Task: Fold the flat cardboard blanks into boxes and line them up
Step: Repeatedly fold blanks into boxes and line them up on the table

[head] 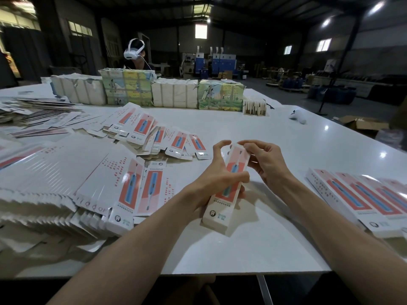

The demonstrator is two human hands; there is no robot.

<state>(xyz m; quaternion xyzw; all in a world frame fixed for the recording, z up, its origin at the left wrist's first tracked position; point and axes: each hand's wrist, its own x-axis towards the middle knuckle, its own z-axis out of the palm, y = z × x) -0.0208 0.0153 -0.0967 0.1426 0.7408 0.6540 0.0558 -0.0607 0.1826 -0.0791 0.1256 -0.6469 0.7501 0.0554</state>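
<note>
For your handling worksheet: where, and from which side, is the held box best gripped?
Mid-length, across its narrow width, from the left, as the left hand does: the box is long and slim, leaving its far end to the right hand.

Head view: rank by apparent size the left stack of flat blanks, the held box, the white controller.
1. stack of flat blanks
2. held box
3. white controller, farther off, so true size unsure.
</note>
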